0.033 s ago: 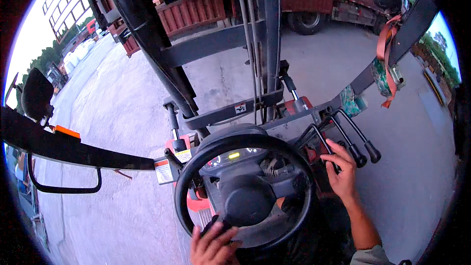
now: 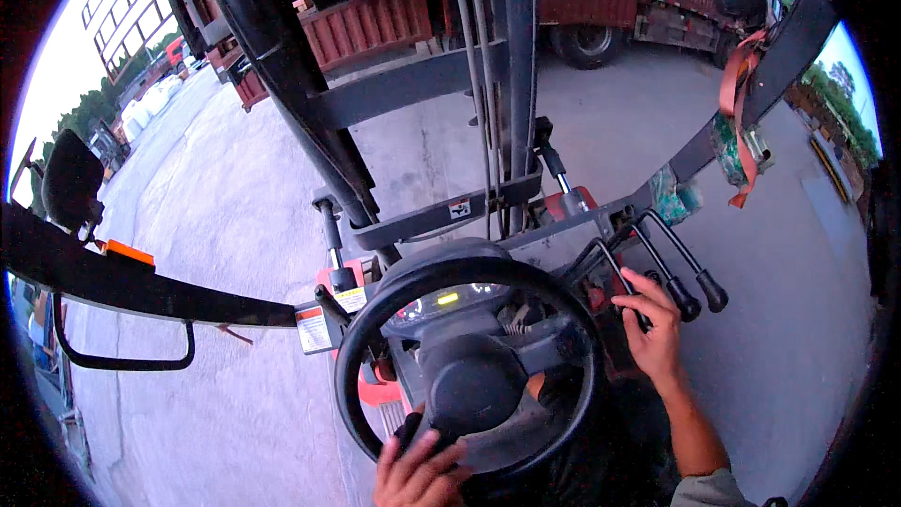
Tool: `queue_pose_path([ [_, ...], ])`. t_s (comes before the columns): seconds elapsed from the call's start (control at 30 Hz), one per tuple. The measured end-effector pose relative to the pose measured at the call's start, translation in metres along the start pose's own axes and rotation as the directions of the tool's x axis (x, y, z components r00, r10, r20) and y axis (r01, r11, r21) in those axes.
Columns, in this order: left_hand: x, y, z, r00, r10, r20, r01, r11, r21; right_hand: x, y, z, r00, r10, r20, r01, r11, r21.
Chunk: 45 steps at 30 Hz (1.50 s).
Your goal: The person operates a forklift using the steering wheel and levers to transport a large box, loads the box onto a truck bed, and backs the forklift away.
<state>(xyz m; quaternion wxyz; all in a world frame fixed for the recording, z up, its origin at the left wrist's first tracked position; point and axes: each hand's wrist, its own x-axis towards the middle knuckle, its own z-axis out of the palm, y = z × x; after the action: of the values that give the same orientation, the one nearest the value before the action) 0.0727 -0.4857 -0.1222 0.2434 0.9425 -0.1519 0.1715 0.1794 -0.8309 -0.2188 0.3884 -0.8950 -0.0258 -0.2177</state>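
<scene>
Head-worn fisheye view (left of two), down and forward from above the steering wheel (image 2: 477,392)

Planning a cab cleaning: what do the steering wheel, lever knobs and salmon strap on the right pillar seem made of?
Steering wheel: probably black plastic or rubber, satin, given its smooth, soft highlights. Lever knobs: likely black plastic, slightly glossy, with rounded shapes. Salmon strap: apparently matte fabric webbing, hanging flat and limp; fibre unclear.

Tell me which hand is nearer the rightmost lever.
Right. The right hand is just left of the rightmost lever, by the neighboring levers; the left hand is farther off, at the steering wheel's lower left.
</scene>
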Motion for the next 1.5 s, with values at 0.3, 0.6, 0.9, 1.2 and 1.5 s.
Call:
queue_pose_path([
  [0.3,0.026,-0.044,-0.001,0.982,0.011,-0.188,-0.039,0.989,-0.142,0.002,0.006,0.003,1.000,-0.011,0.002,0.011,1.000,0.023],
  [0.6,0.207,-0.032,0.015,0.961,0.273,-0.036,-0.275,0.945,-0.175,0.001,0.012,0.004,1.000,-0.014,-0.020,0.015,0.998,0.062],
  [0.9,0.186,0.065,0.113,0.711,0.654,0.259,-0.534,0.742,-0.406,0.020,0.006,0.006,0.999,-0.008,-0.033,0.009,0.999,0.038],
  [1.2,0.170,0.070,0.116,0.687,0.674,0.271,-0.530,0.721,-0.446,0.060,0.010,0.008,0.999,-0.001,-0.036,0.003,0.998,0.064],
  [1.5,0.169,0.069,0.112,0.683,0.687,0.250,-0.561,0.712,-0.423,0.072,0.009,0.010,0.999,-0.035,-0.036,0.037,0.997,0.063],
])
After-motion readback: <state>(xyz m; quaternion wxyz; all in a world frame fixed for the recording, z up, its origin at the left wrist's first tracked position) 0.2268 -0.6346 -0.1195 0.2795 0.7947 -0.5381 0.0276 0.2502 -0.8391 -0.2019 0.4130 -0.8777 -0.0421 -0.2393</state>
